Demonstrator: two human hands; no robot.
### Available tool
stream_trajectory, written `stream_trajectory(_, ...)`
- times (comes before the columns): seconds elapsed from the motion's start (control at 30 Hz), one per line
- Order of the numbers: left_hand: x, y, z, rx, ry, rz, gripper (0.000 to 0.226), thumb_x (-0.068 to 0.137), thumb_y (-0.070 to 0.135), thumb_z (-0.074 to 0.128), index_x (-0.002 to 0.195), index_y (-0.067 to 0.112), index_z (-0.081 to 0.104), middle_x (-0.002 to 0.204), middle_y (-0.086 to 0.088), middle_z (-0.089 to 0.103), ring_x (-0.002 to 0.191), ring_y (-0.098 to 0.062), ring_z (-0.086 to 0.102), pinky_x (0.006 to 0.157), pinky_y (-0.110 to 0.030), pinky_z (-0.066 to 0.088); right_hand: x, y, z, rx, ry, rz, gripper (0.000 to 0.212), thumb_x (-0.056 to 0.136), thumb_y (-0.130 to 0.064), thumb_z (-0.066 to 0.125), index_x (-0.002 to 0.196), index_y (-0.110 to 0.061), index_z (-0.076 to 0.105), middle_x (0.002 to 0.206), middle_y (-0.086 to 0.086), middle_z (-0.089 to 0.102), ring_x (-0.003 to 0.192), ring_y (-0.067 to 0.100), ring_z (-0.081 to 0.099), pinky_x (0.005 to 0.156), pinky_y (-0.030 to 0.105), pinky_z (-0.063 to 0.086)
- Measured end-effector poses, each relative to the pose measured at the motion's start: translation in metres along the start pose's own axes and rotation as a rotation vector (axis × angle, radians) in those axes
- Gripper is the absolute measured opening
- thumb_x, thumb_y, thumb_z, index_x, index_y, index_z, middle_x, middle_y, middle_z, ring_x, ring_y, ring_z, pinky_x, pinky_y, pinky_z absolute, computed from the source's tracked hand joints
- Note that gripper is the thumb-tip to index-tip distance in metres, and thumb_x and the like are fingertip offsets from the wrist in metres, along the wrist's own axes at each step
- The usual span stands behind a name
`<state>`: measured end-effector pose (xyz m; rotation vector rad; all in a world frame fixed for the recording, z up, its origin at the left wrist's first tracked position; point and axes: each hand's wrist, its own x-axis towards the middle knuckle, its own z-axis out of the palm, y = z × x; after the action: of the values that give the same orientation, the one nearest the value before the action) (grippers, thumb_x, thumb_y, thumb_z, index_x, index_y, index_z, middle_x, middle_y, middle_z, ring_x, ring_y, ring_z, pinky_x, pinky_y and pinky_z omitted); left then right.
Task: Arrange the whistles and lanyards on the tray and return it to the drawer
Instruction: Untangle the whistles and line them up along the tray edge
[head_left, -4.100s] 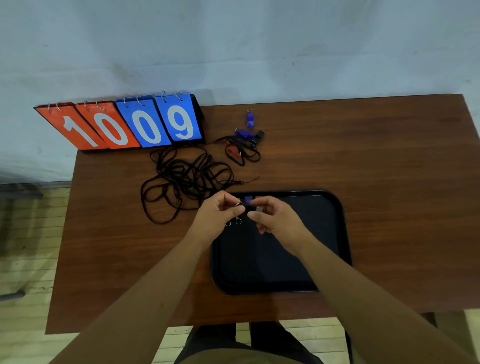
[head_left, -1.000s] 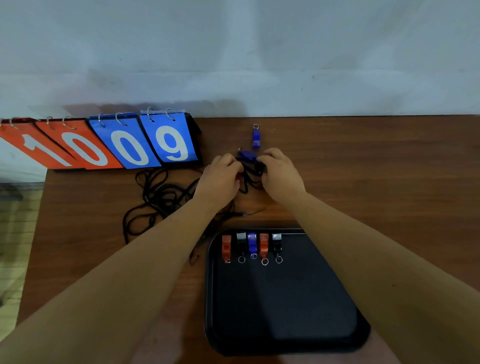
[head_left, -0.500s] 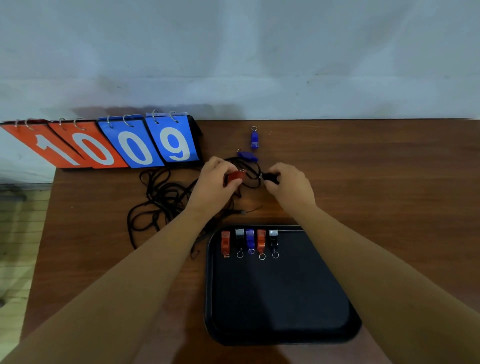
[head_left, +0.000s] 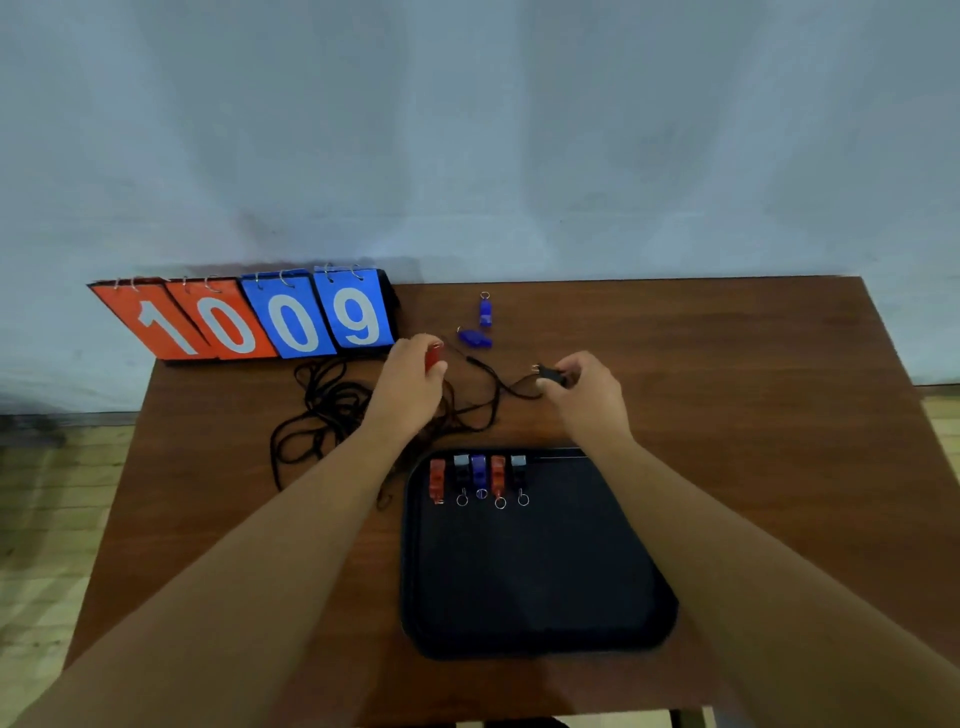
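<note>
Left hand (head_left: 410, 387) grips a red whistle (head_left: 432, 357), fingers curled round it. Right hand (head_left: 584, 395) pinches a black whistle (head_left: 551, 373), long axis roughly left-right, ring end toward the left hand. A lanyard cord (head_left: 491, 382) sags on the table (head_left: 753, 415) between the two hands. Just beyond that gap is the far blue whistle (head_left: 485, 312), axis pointing at the wall, ring at the far end; the near blue whistle (head_left: 474, 338) lies skewed, ring toward the left hand. The tray (head_left: 667, 618) sits nearer than both hands. A row of five whistles (head_left: 478, 475) runs along its far edge, axes far-to-near, rings toward the person; the rest of the tray floor is bare. The lanyard tangle (head_left: 322, 410) is left of the left hand, with the flip scoreboard (head_left: 249, 317) beyond it. Bare wood runs from the right hand out to the table's right edge.
</note>
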<state>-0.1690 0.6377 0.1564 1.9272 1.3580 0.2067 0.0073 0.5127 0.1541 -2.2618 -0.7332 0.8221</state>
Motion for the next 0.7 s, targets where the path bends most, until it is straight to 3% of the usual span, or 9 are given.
stream_trajectory(0.13,-0.008,0.015,-0.003,-0.144,-0.036,-0.025,0.014,0.102,0.021,0.051,0.116,0.023,0.048,0.105,0.003,0.064,0.091,-0.008,0.061,0.07,-0.02,0.044,-0.007,-0.002,-0.009,0.087,-0.005,-0.058,0.02,0.094,-0.029,0.068,0.112,-0.022,0.064,0.107,-0.006,0.063,0.09,0.003,0.056,0.065,0.015,0.04)
stream_trajectory(0.3,-0.026,0.019,0.006,-0.49,-0.01,-0.194,0.015,0.099,0.018,0.057,0.113,0.023,0.053,0.106,0.001,0.067,0.075,-0.007,0.066,0.072,-0.025,0.055,-0.024,0.0,-0.015,0.154,-0.029,-0.039,0.028,0.092,-0.024,0.071,0.118,-0.022,0.062,0.11,-0.009,0.061,0.102,0.008,0.058,0.078,0.018,0.043)
stream_trajectory(0.43,-0.044,0.022,0.013,-0.466,-0.074,-0.195,0.015,0.1,0.016,0.054,0.112,0.025,0.057,0.105,0.0,0.066,0.076,-0.011,0.059,0.079,-0.03,0.055,-0.037,0.008,-0.019,0.223,-0.067,-0.004,0.027,0.089,-0.022,0.074,0.113,-0.019,0.063,0.106,-0.008,0.063,0.097,0.006,0.059,0.073,0.017,0.045)
stream_trajectory(0.57,-0.062,0.032,0.02,-0.478,-0.213,-0.11,0.015,0.097,0.027,0.059,0.111,0.033,0.061,0.103,0.002,0.062,0.077,-0.01,0.058,0.071,-0.027,0.053,-0.049,0.014,-0.019,0.347,-0.101,0.005,0.021,0.09,-0.015,0.072,0.11,-0.022,0.068,0.108,-0.007,0.068,0.103,0.012,0.063,0.091,0.028,0.052)
stream_trajectory(0.7,-0.077,0.038,0.031,-0.39,-0.363,-0.008,0.021,0.093,0.041,0.064,0.114,0.034,0.065,0.081,0.012,0.061,0.066,-0.002,0.055,0.063,-0.021,0.047,-0.06,0.027,-0.017,0.598,-0.199,0.055,0.026,0.092,-0.008,0.068,0.113,-0.024,0.069,0.107,0.003,0.074,0.098,0.021,0.072,0.089,0.038,0.058)
